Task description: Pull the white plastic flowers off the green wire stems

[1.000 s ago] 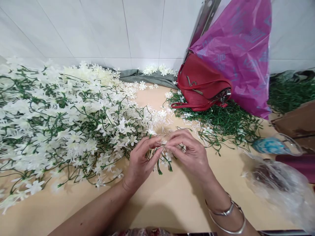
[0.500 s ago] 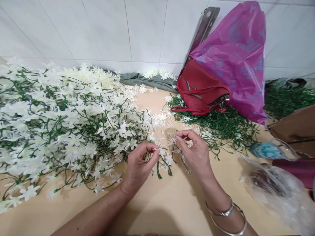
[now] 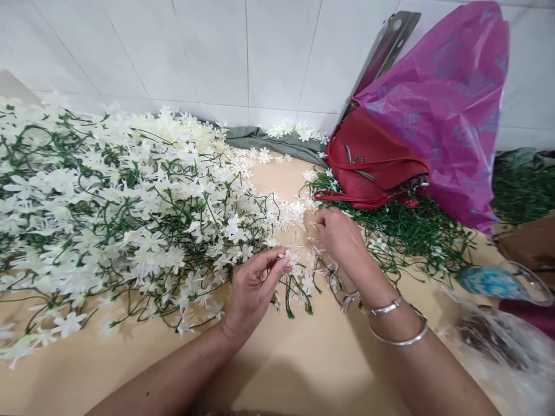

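Note:
My left hand pinches a small white artificial flower between thumb and forefinger, just above the table. Farther forward, my right hand bends down over loose thin white pieces; its fingers are curled, and their tips and anything in them are hidden. Beneath and between the hands lie a few white flowers on green stems. A big heap of white artificial flowers with green stems spreads over the table to the left of my left hand.
Beyond my right hand, a red handbag rests on bare green stems, with a purple plastic bag behind it. At right lie a blue-and-white object and a clear plastic bag. A tiled wall stands behind the table.
My right hand has moved forward and turned down toward the loose white pieces. My left hand keeps its pinch, and the flower shows more clearly. The view has shifted slightly left.

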`<state>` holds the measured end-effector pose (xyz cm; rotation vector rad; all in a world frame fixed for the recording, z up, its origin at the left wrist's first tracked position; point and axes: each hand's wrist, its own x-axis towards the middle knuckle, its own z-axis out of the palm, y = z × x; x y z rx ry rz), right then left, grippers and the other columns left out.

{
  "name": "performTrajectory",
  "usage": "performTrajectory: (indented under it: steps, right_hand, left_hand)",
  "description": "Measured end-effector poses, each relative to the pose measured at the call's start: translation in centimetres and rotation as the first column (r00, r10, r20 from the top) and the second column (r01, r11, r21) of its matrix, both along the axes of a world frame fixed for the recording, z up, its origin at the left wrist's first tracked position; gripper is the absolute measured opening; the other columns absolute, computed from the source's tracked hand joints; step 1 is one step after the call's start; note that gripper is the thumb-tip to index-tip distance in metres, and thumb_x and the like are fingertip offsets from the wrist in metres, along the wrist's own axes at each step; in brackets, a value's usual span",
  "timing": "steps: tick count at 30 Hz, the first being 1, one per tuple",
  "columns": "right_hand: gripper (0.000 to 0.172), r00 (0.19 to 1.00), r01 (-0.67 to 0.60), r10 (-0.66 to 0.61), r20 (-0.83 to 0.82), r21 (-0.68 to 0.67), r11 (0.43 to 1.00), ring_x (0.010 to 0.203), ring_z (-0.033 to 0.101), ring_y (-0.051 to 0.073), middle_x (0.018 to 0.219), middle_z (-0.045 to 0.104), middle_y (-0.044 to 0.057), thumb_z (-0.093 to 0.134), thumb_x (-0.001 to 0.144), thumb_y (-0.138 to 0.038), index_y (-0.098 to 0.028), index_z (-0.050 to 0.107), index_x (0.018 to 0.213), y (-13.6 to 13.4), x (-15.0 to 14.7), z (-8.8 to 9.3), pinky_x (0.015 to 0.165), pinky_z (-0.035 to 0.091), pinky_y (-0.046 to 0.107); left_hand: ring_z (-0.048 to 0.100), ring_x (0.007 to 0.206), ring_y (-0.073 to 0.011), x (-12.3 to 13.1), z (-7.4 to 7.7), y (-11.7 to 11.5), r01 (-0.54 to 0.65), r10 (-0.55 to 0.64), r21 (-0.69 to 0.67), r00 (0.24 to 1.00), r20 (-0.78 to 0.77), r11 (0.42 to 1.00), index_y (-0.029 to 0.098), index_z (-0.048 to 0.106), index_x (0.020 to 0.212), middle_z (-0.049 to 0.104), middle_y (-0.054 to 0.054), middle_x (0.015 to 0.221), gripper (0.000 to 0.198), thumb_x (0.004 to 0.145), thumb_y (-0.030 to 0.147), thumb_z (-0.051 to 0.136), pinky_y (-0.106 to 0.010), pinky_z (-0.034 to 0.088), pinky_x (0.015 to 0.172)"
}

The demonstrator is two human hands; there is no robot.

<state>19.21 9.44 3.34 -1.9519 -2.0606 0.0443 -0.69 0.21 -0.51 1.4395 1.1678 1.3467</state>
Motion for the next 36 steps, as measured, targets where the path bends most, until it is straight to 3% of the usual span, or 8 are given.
performTrajectory:
  steps: [6,10,14,16,24,29,32,36]
  right_hand:
    - [0.007,0.890,0.086,-0.018,-0.456,0.129,0.988,0.072,0.067,0.022,0.082,0.072,0.004,0.064,0.086,-0.016,-0.021,0.069,0.086,-4.8,0.7,1.2,0.070,0.049,0.034]
    - [0.005,0.545,0.058,0.052,-0.837,0.100,0.993,0.081,0.069,0.020,0.092,0.075,0.006,0.073,0.086,-0.026,-0.021,0.070,0.086,-8.7,-1.7,1.6,0.076,0.056,0.034]
    - [0.007,0.264,0.033,0.072,-0.962,0.084,0.996,0.083,0.070,0.018,0.088,0.073,0.002,0.075,0.086,-0.020,-0.023,0.070,0.084,-11.0,-5.0,1.4,0.079,0.060,0.033]
    - [0.008,0.196,0.037,0.084,-0.977,0.093,0.995,0.086,0.071,0.018,0.089,0.074,0.002,0.074,0.088,-0.017,-0.023,0.070,0.083,-11.3,-6.1,1.2,0.083,0.061,0.036]
    - [0.010,0.437,0.141,0.187,-0.880,0.272,0.952,0.094,0.071,0.021,0.094,0.074,0.005,0.072,0.090,-0.016,-0.024,0.068,0.085,-11.4,-6.4,-1.1,0.089,0.058,0.042]
    - [0.014,0.552,0.146,0.210,-0.807,0.342,0.928,0.088,0.071,0.022,0.089,0.073,0.003,0.070,0.092,-0.019,-0.026,0.063,0.083,-11.8,-6.8,-1.3,0.087,0.058,0.043]
    - [0.013,0.520,0.184,0.175,-0.836,0.310,0.933,0.083,0.068,0.020,0.084,0.068,0.001,0.070,0.091,-0.017,-0.026,0.062,0.087,-11.9,-7.1,-0.9,0.082,0.057,0.038]
    - [0.026,0.444,0.186,0.103,-0.890,0.204,0.961,0.086,0.063,0.018,0.095,0.063,0.002,0.070,0.087,-0.014,-0.026,0.067,0.109,-11.7,-6.3,-0.6,0.078,0.055,0.034]
  left_hand:
    - [0.079,0.080,-0.0179,0.2,0.0,0.1,-0.009,0.014,-0.062,0.997,0.078,0.998,0.018,0.077,0.118,0.082,-0.005,0.086,0.028,0.101,0.036,0.063,-0.028,0.063,0.080]
    - [0.079,0.080,-0.0192,0.3,0.0,0.1,-0.011,0.022,-0.093,0.993,0.115,0.996,0.017,0.077,0.117,0.083,-0.006,0.088,0.029,0.100,0.037,0.065,-0.031,0.065,0.082]
    - [0.078,0.080,-0.0186,0.3,0.1,0.2,0.022,-0.004,-0.108,0.987,0.163,0.994,0.018,0.078,0.117,0.082,-0.005,0.088,0.029,0.098,0.037,0.067,-0.033,0.066,0.084]
    - [0.077,0.080,-0.0179,0.4,0.4,0.1,0.043,-0.023,-0.102,0.982,0.185,0.994,0.018,0.079,0.114,0.082,-0.004,0.089,0.026,0.098,0.035,0.067,-0.034,0.066,0.086]
    - [0.078,0.079,-0.0181,0.6,2.0,-0.7,0.101,-0.066,-0.136,0.969,0.238,0.986,0.019,0.081,0.109,0.083,-0.004,0.098,0.022,0.096,0.033,0.070,-0.033,0.068,0.081]
    - [0.078,0.096,-0.0193,0.4,1.8,-1.0,0.077,-0.075,-0.036,0.995,0.061,0.996,0.022,0.080,0.114,0.082,-0.005,0.109,0.022,0.099,0.026,0.066,-0.034,0.064,0.092]
    - [0.078,0.097,-0.0176,0.0,1.9,-0.9,0.077,-0.069,0.137,0.996,-0.061,0.988,0.022,0.079,0.113,0.082,-0.005,0.110,0.021,0.098,0.017,0.065,-0.031,0.064,0.092]
    - [0.078,0.095,-0.0149,-0.5,2.4,-0.4,0.154,-0.063,0.401,0.971,-0.230,0.903,0.021,0.074,0.116,0.083,-0.005,0.108,0.025,0.097,0.008,0.065,-0.027,0.064,0.088]
